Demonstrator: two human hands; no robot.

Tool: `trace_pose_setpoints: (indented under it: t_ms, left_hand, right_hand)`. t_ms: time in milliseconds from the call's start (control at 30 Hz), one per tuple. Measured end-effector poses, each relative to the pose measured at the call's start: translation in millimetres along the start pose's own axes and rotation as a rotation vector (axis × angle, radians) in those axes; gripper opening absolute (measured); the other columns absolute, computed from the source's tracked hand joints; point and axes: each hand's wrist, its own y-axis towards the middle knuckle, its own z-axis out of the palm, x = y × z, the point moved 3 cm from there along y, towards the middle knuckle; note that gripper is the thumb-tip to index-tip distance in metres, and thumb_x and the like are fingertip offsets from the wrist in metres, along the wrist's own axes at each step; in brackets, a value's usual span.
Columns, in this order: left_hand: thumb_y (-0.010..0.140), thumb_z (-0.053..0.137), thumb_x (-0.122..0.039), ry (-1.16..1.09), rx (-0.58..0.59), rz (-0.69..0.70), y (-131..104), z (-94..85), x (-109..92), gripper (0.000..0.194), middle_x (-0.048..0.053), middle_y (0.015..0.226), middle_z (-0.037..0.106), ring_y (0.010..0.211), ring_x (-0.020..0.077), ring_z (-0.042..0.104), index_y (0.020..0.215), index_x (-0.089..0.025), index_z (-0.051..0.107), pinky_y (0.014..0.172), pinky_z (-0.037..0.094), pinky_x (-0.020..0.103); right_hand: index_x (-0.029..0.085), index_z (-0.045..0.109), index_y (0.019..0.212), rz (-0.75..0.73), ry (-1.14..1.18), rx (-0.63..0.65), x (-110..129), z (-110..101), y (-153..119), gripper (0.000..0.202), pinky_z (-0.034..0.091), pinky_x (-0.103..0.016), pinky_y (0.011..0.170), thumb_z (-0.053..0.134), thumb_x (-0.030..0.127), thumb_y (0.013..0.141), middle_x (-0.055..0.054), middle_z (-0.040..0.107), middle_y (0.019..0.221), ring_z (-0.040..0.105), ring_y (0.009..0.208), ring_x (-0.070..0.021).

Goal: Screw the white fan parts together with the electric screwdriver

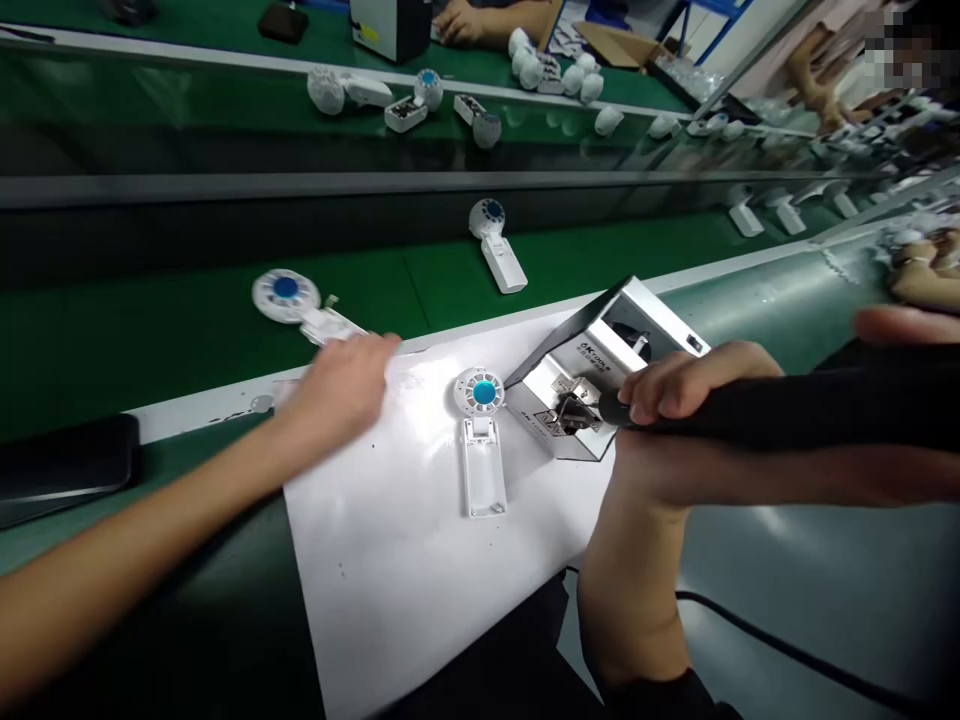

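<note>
My left hand [346, 385] is closed on the handle of a white handheld fan [286, 296], whose round head with a blue centre lies over the green belt; motion blurs it a little. My right hand [694, 400] grips a black electric screwdriver [795, 400], its front end at the metal mouth of a silver screw feeder box [592, 365]. Between my hands, a second white fan [484, 470] lies on the white sheet [390, 580], its handle shell open and its blue-centred head towards the belt.
Another fan [502, 262] lies on the green belt [405, 275]. A black phone-like object [67, 465] is at the left. More fan parts line the upper shelf [255, 70]. A black cable [795, 650] hangs lower right. Other people's hands [459, 22] show at the top and right.
</note>
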Motion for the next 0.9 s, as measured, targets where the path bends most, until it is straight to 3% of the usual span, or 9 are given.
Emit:
trace_pose_setpoints:
  t_ms: [100, 167, 233, 333, 400, 500, 600, 700, 900]
  left_hand:
    - [0.112, 0.043, -0.023, 0.051, -0.018, -0.152, 21, -25.5, 48, 0.055, 0.022, 0.133, 0.072, 0.126, 0.0413, 0.069, 0.164, -0.005, 0.050, 0.109, 0.058, 0.058]
    - [0.114, 0.045, -0.028, 0.094, -0.075, -0.162, 22, -40.8, 54, 0.057, 0.024, 0.138, 0.067, 0.130, 0.0450, 0.065, 0.165, -0.003, 0.048, 0.108, 0.059, 0.064]
    - [0.115, 0.047, -0.030, 0.123, -0.227, -0.083, 14, -51.2, 33, 0.053, 0.025, 0.146, 0.060, 0.139, 0.0485, 0.059, 0.160, -0.002, 0.052, 0.111, 0.057, 0.070]
    - [0.113, 0.051, -0.024, -0.021, -0.394, 0.302, -12, -44.4, -35, 0.038, 0.020, 0.141, 0.066, 0.136, 0.0389, 0.063, 0.145, -0.007, 0.063, 0.119, 0.056, 0.065]
    - [0.112, 0.055, -0.020, -0.156, -0.276, 0.612, -35, -22.5, -84, 0.036, 0.015, 0.136, 0.073, 0.129, 0.0308, 0.069, 0.145, -0.011, 0.065, 0.123, 0.057, 0.055]
    - [0.114, 0.061, -0.031, -0.194, -0.123, 0.737, -60, 12.1, -125, 0.043, 0.016, 0.143, 0.075, 0.136, 0.0308, 0.069, 0.150, -0.008, 0.064, 0.130, 0.051, 0.050]
    - [0.114, 0.060, -0.027, -0.239, -0.112, 0.718, -67, 27.6, -131, 0.042, 0.014, 0.137, 0.079, 0.127, 0.0290, 0.073, 0.151, -0.006, 0.063, 0.133, 0.047, 0.048]
    - [0.114, 0.060, -0.025, -0.262, -0.131, 0.717, -65, 27.5, -126, 0.041, 0.014, 0.136, 0.079, 0.124, 0.0297, 0.074, 0.150, -0.006, 0.064, 0.131, 0.048, 0.048]
    - [0.115, 0.059, -0.026, -0.261, -0.089, 0.711, -63, 26.1, -127, 0.041, 0.016, 0.139, 0.079, 0.130, 0.0310, 0.074, 0.152, -0.007, 0.063, 0.131, 0.049, 0.050]
  right_hand:
    - [0.031, 0.068, 0.112, -0.238, 0.012, -0.169, -6, -3, -7, 0.051, 0.036, -0.025, 0.030, 0.049, 0.077, 0.107, 0.010, 0.049, 0.051, 0.038, 0.032, -0.0124]
    - [0.030, 0.067, 0.112, -0.251, -0.002, -0.172, -15, 3, -11, 0.055, 0.035, -0.023, 0.030, 0.044, 0.079, 0.108, 0.011, 0.051, 0.051, 0.035, 0.030, -0.0105]
    - [0.031, 0.066, 0.113, -0.261, -0.012, -0.195, -19, 3, -14, 0.054, 0.036, -0.022, 0.030, 0.046, 0.081, 0.107, 0.012, 0.050, 0.051, 0.034, 0.029, -0.0100]
    - [0.032, 0.066, 0.112, -0.199, -0.001, -0.167, -15, 1, -14, 0.052, 0.035, -0.025, 0.028, 0.055, 0.082, 0.102, 0.013, 0.050, 0.050, 0.034, 0.028, -0.0118]
    - [0.032, 0.067, 0.112, -0.106, 0.059, -0.074, -11, 4, -15, 0.061, 0.033, -0.027, 0.026, 0.052, 0.090, 0.098, 0.012, 0.052, 0.049, 0.034, 0.027, -0.0127]
    - [0.033, 0.067, 0.112, -0.010, 0.201, 0.047, -12, 21, -22, 0.066, 0.033, -0.028, 0.025, 0.049, 0.094, 0.096, 0.010, 0.055, 0.050, 0.036, 0.026, -0.0140]
    - [0.035, 0.066, 0.112, 0.034, 0.292, 0.047, -24, 43, -32, 0.056, 0.033, -0.028, 0.028, 0.059, 0.088, 0.096, 0.011, 0.054, 0.051, 0.036, 0.027, -0.0134]
    - [0.035, 0.065, 0.112, 0.093, 0.306, 0.083, -42, 59, -40, 0.059, 0.032, -0.029, 0.028, 0.067, 0.090, 0.090, 0.012, 0.054, 0.050, 0.036, 0.028, -0.0139]
    - [0.035, 0.062, 0.113, 0.164, 0.358, 0.155, -65, 66, -47, 0.061, 0.028, -0.030, 0.031, 0.077, 0.086, 0.084, 0.012, 0.055, 0.049, 0.033, 0.030, -0.0134]
